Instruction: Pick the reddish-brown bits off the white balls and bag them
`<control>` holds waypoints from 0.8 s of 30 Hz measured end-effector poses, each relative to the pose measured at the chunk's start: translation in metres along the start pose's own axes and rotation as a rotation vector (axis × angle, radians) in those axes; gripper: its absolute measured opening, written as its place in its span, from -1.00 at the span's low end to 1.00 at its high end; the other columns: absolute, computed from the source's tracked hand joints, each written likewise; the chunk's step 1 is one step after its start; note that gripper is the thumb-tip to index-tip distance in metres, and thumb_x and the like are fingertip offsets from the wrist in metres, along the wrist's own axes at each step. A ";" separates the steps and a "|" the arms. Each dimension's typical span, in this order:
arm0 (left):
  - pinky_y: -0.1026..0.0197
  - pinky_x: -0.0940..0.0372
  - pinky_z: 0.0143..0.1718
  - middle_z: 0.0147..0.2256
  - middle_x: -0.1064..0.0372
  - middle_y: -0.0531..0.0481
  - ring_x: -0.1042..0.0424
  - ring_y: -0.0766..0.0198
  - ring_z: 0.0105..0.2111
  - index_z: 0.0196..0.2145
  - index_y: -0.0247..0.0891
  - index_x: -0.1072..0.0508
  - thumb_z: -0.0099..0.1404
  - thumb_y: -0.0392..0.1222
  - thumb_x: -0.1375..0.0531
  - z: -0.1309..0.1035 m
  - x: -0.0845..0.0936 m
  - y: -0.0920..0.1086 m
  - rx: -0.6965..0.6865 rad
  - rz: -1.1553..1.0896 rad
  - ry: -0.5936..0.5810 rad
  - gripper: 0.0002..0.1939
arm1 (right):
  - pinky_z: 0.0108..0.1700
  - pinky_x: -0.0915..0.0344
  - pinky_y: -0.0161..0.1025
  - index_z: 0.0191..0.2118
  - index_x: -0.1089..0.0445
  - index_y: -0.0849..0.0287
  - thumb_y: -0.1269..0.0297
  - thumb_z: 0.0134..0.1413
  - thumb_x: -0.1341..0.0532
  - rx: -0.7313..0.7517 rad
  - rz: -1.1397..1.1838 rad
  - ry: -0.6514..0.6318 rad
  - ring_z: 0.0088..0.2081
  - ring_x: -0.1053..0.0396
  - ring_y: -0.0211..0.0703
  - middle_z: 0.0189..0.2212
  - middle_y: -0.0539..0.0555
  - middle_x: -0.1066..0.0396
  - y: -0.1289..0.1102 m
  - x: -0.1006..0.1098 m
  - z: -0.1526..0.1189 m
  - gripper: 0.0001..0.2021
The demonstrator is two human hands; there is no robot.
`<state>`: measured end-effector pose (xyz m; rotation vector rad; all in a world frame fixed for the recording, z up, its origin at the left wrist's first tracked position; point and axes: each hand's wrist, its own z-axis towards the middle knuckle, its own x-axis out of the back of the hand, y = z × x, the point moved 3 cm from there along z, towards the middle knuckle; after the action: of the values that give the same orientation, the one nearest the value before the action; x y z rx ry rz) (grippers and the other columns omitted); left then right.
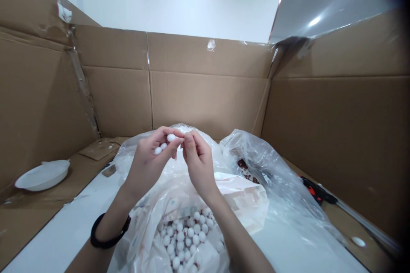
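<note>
My left hand (153, 155) is closed around several small white balls (171, 137), one at the fingertips and others in the palm. My right hand (197, 155) is beside it, its thumb and finger pinched at the left fingertips; whatever it pinches is too small to make out. Below both hands lies an open plastic bag (144, 239) with many white balls (187, 236) in it, some with reddish-brown spots. A second clear bag (253, 149) at the right holds reddish-brown bits (246, 170).
Cardboard walls (208, 94) stand at the back and both sides. A white dish (45, 175) lies at left. At right are a black and red tool (317, 192) and a loose white piece (358, 242). A cardboard flap (99, 149) lies back left.
</note>
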<state>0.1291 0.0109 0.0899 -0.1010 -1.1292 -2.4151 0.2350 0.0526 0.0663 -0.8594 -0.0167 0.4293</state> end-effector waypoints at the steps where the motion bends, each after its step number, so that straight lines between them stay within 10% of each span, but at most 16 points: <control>1: 0.40 -0.14 -0.58 -0.60 -0.24 0.18 -0.28 0.43 -0.56 -0.25 -0.19 -0.35 0.28 -0.15 -0.17 0.000 0.000 -0.001 -0.004 -0.039 -0.011 -0.89 | -0.59 0.07 -0.36 -0.53 -0.14 0.13 0.09 0.23 -0.03 -0.054 0.098 -0.016 -0.64 0.08 -0.37 -0.69 -0.15 0.00 0.000 0.001 0.001 -0.66; 9: 0.40 -0.25 -0.53 -0.52 -0.34 0.16 -0.34 0.43 -0.56 -0.39 -0.21 -0.24 0.07 -0.22 -0.35 -0.001 0.006 -0.004 -0.052 -0.211 -0.046 -0.69 | -0.67 0.26 -0.41 -0.55 -0.12 0.15 0.05 0.17 -0.10 -0.229 0.396 -0.342 -0.70 0.28 -0.45 -0.73 -0.21 0.14 -0.007 0.003 0.002 -0.64; 24: 0.35 -0.03 -0.60 -0.61 -0.18 0.19 -0.05 0.46 -0.62 -0.53 -0.24 -0.21 0.05 -0.01 -0.35 -0.004 0.017 0.002 -0.245 0.191 0.079 -0.61 | -0.63 0.18 -0.36 -0.54 -0.10 0.13 0.02 0.19 -0.07 -0.113 0.173 -0.300 -0.67 0.20 -0.41 -0.69 -0.17 0.07 -0.004 -0.001 0.000 -0.62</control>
<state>0.1151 0.0005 0.0930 -0.1820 -0.7493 -2.3524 0.2359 0.0497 0.0692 -0.9043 -0.2465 0.7219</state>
